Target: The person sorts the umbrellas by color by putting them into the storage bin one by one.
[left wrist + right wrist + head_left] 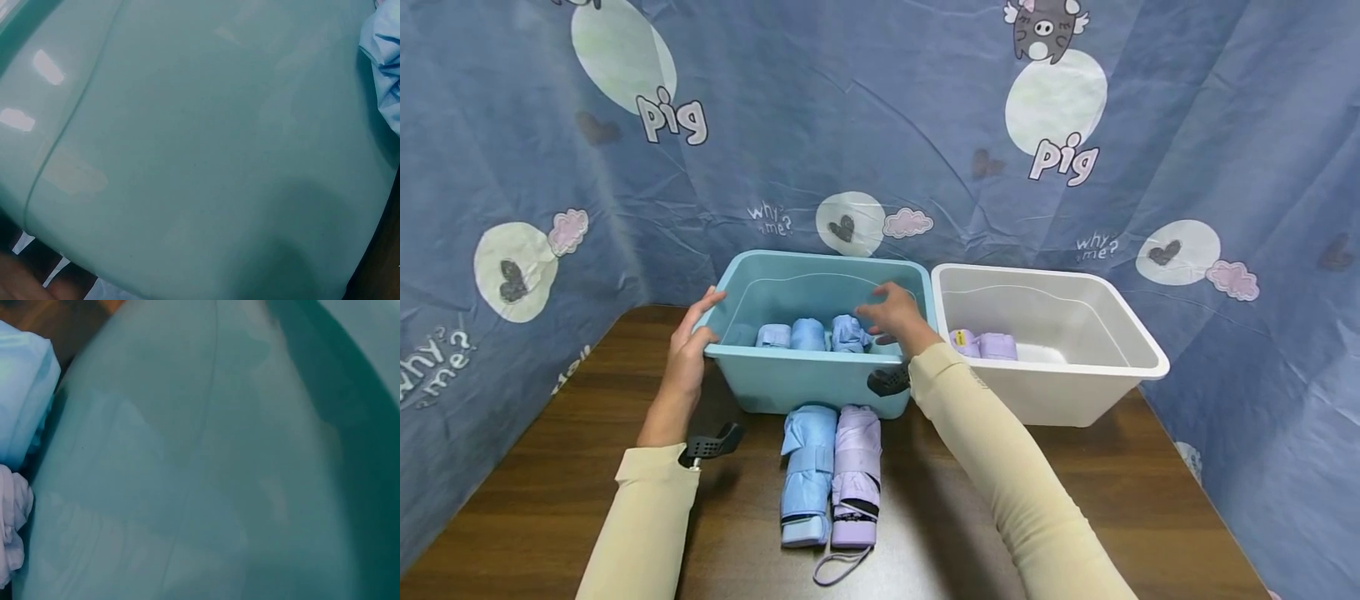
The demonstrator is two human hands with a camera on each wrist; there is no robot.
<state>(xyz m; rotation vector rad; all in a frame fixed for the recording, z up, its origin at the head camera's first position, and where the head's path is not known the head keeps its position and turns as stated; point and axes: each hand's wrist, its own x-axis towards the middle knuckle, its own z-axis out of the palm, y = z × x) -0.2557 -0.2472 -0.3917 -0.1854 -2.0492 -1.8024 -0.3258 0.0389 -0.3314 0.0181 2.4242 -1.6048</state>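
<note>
Cream sleeves [643, 521] come in from the lower edge, each wrist wearing a black device [717, 442]. The left hand [686, 354] rests at the left end of the teal bin's [820, 381] rim, thumb and fingers spread wide apart. The right hand [902, 318] hangs over the bin's right half, fingers loosely spread and holding nothing that shows; whether a fingertip touches the nearest bundle cannot be told. That bundle, a crumpled blue one [848, 332], is the rightmost of three in the bin; a smoother blue bundle [808, 334] sits in the middle and a paler one [773, 336] on the left.

Just in front of the bin, a folded blue umbrella [808, 475] and a folded lilac umbrella [856, 467] lie side by side on the dark wooden surface [745, 542], a lilac cord loop [842, 567] at their near ends. Right beside the teal bin stands a white bin [1052, 396] with two lilac bundles [997, 346] at its left, one bearing a yellow label [958, 337]. Behind hangs a blue pig-print cloth [887, 125].
</note>
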